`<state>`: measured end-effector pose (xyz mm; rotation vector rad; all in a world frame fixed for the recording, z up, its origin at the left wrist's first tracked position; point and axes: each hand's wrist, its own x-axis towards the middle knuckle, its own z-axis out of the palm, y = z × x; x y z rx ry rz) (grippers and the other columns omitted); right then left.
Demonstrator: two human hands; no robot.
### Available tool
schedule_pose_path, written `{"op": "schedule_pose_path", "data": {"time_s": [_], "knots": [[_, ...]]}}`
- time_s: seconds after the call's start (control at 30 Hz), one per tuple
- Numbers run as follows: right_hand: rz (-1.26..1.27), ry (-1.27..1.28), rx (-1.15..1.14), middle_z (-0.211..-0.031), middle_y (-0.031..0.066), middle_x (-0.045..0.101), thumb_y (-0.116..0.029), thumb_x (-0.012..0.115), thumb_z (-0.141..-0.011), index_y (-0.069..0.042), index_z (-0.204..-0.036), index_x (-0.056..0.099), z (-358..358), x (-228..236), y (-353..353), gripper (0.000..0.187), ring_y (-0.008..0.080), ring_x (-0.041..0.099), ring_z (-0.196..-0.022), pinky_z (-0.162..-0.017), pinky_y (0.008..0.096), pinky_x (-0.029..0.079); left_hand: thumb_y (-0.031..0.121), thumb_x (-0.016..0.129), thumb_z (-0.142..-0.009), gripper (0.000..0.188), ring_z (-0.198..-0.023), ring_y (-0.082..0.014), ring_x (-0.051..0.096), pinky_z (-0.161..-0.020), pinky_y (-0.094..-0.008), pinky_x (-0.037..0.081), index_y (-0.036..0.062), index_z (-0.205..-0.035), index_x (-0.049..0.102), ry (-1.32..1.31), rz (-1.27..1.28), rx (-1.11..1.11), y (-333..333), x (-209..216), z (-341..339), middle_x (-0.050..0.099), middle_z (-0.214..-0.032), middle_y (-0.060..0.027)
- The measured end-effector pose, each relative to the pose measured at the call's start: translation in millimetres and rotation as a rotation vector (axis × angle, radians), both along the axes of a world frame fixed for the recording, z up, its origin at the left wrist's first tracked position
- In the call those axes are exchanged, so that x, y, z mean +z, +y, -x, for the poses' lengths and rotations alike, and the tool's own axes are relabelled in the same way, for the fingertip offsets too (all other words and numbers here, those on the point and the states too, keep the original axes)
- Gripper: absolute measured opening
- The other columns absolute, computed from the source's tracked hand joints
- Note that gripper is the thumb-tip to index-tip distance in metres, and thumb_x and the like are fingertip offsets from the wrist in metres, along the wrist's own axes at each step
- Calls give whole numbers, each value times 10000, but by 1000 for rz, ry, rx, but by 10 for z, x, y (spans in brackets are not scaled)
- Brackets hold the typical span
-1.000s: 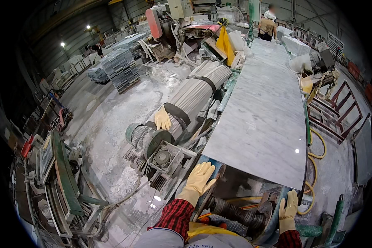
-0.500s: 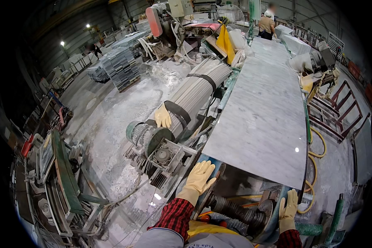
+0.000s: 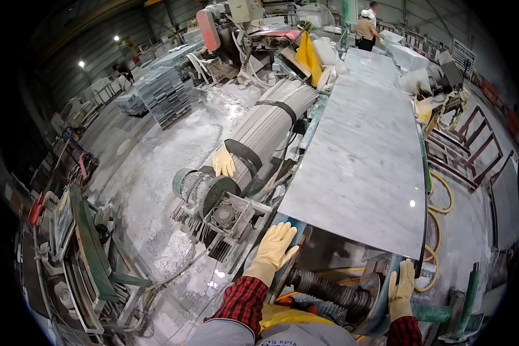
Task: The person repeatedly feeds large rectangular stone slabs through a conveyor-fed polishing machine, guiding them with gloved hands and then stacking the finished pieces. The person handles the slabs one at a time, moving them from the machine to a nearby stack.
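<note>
The marble slab (image 3: 366, 155) is the biggest thing before me, a long grey-white sheet lying flat on the machine bed and running away from me toward a person (image 3: 364, 26) in a white cap at its far end. Its near edge ends just beyond my hands, with the near left corner close to my left hand and the near right corner just above my right. Left of the slab lies a long ribbed grey roll (image 3: 271, 130) bound with dark straps, and a loose yellow glove (image 3: 223, 162) rests on its near end. Below that sit a round motor (image 3: 199, 187) and a gearbox (image 3: 228, 216), both dusted white. Under the slab's near edge a dark threaded roller (image 3: 328, 288) runs across between my hands.

My left hand (image 3: 275, 247), in a yellow glove, lies flat with fingers spread on the blue frame (image 3: 291, 222) at the near left corner, pinching nothing. My right hand (image 3: 402, 288), gloved too, rests with fingers straight up against the curved blue guard (image 3: 386, 305) at the near right corner, open, touching it but gripping nothing that I can see.
</note>
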<state>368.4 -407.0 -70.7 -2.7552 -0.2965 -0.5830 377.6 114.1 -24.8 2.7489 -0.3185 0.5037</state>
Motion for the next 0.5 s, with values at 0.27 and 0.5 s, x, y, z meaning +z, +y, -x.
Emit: {"op": "schedule_pose_path", "data": {"time_s": [0.27, 0.5], "knots": [[-25, 99, -87, -1547, 244, 559, -195, 701, -993, -5, -1430, 624, 82, 262, 166, 483, 436, 501, -1453, -1239, 536, 379, 324, 729, -981, 600, -1436, -463, 493, -1237, -544, 345, 26, -1476, 566, 45, 8, -20, 0, -36, 4, 555, -1528, -272], [-99, 2, -15, -1427, 273, 606, -184, 705, -941, 6, -1356, 608, 82, 406, 247, 467, 486, 523, -1370, -1193, 573, 391, 301, 757, -949, 572, -1401, -453, 506, -1214, -546, 363, 41, -1427, 582, 42, -61, -22, -2, -40, 19, 566, -1506, -242]]}}
